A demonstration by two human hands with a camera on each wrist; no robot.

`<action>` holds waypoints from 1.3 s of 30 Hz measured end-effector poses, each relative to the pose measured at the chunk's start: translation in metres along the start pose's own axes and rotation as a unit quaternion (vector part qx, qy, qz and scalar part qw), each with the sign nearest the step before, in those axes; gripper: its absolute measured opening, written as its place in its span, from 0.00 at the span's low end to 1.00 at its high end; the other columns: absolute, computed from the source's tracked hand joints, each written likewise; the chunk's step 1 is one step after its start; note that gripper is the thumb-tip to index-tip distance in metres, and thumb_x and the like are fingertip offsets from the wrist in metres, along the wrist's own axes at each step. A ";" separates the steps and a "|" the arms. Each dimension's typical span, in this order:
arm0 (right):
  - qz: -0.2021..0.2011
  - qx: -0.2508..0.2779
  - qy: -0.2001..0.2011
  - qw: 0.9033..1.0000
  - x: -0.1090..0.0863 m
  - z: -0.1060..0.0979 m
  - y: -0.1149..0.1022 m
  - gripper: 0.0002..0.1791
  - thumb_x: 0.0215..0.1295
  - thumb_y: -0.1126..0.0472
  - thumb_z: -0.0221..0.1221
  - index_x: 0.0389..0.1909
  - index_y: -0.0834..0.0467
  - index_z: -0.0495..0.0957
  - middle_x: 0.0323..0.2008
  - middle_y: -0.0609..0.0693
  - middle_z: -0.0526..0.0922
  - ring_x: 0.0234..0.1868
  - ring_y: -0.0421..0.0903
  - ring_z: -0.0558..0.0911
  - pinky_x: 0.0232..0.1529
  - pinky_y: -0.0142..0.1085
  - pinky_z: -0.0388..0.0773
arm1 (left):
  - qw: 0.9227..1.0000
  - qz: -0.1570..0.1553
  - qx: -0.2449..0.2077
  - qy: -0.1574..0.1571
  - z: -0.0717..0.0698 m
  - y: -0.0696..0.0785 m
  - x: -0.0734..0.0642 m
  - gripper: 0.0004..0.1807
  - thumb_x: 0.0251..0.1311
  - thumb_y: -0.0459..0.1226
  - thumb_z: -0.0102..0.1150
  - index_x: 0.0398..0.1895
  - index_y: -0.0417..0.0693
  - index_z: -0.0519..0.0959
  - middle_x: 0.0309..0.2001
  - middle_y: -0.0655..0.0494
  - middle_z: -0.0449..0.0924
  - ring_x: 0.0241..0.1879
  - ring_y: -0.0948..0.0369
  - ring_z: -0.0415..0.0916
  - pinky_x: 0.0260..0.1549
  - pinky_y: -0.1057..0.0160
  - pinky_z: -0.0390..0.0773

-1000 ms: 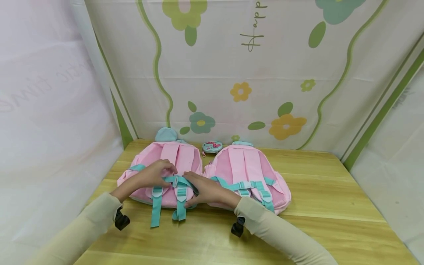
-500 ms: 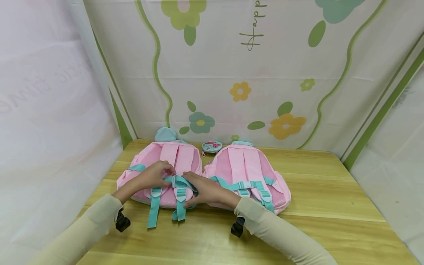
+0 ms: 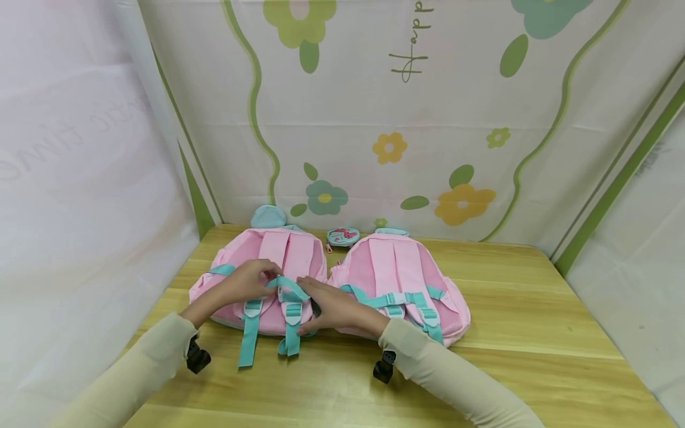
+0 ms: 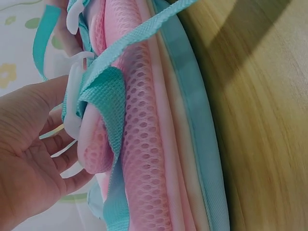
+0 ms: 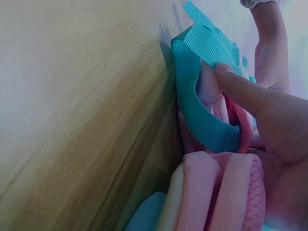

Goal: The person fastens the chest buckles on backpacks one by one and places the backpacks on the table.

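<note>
Two pink backpacks lie back side up: the left backpack [image 3: 235,248] under both hands and the right backpack [image 3: 383,261] beside it. My left hand [image 3: 247,283] bends its fingers at a teal chest strap [image 3: 291,288], pinching it near the middle of the left backpack. Across from it, my right hand [image 3: 333,305] holds the strap's other side between thumb and fingers. The right wrist view shows that thumb on teal webbing [image 5: 207,43]. A white plastic buckle [image 4: 73,103] is beside my left fingers in the left wrist view; some fingertips are hidden.
A small round pouch [image 3: 342,237] with a pink zip pull lies behind, between the backpacks. Two teal strap tails [image 3: 248,342] hang onto the wooden table [image 3: 535,356]. Flower-printed white cloth [image 3: 342,119] stands behind and at both sides.
The teal chest strap between my hands has risen into a raised arc, and my left fingertips have closed in on it. My right hand has barely moved.
</note>
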State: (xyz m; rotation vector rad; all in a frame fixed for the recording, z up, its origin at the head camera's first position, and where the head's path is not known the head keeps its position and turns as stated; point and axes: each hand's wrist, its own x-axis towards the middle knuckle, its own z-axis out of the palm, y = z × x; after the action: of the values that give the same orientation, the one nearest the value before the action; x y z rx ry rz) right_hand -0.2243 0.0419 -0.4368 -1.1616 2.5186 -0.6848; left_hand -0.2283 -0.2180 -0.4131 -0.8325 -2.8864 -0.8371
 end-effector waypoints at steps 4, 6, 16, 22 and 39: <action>0.001 0.002 0.001 1.000 0.000 0.000 0.000 0.60 0.58 0.35 0.69 0.82 0.53 0.48 0.82 0.49 0.50 0.81 0.48 0.56 0.76 0.48 0.62 | 1.000 -0.005 -0.008 0.002 -0.003 0.001 0.000 0.10 0.57 0.31 0.70 0.43 0.43 0.85 0.37 0.55 0.85 0.41 0.56 0.81 0.43 0.55 0.82; 0.001 0.002 0.002 1.000 -0.001 0.000 0.000 0.58 0.58 0.35 0.69 0.82 0.52 0.50 0.82 0.49 0.51 0.80 0.48 0.58 0.75 0.48 0.63 | 1.000 -0.004 -0.013 0.002 -0.004 0.001 0.000 0.10 0.56 0.31 0.70 0.42 0.43 0.85 0.37 0.55 0.85 0.40 0.57 0.81 0.42 0.55 0.82; -0.006 -0.013 0.003 1.000 -0.001 -0.001 -0.001 0.54 0.59 0.36 0.69 0.80 0.50 0.55 0.82 0.49 0.52 0.80 0.48 0.58 0.75 0.47 0.64 | 0.999 -0.025 -0.023 0.000 -0.009 0.003 -0.002 0.12 0.55 0.34 0.72 0.43 0.42 0.85 0.36 0.56 0.85 0.38 0.60 0.80 0.39 0.62 0.81; -0.003 -0.017 0.003 1.000 -0.001 -0.001 -0.001 0.55 0.58 0.35 0.69 0.81 0.49 0.53 0.82 0.49 0.52 0.81 0.47 0.57 0.76 0.47 0.63 | 0.998 -0.039 -0.038 -0.002 -0.015 0.004 -0.001 0.11 0.55 0.37 0.73 0.40 0.44 0.86 0.35 0.56 0.86 0.37 0.61 0.81 0.37 0.66 0.80; -0.014 -0.024 0.006 1.000 -0.001 0.001 0.002 0.55 0.59 0.34 0.68 0.81 0.50 0.53 0.82 0.47 0.51 0.81 0.46 0.55 0.76 0.46 0.63 | 0.997 -0.039 -0.064 -0.010 -0.016 0.001 0.001 0.06 0.57 0.37 0.73 0.36 0.48 0.86 0.31 0.62 0.84 0.32 0.64 0.76 0.35 0.68 0.78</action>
State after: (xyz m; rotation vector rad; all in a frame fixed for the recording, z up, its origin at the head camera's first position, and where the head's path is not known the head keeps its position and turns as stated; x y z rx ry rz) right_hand -0.2246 0.0431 -0.4383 -1.2133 2.5471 -0.6431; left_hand -0.2306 -0.2250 -0.3989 -0.7458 -2.9258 -1.0376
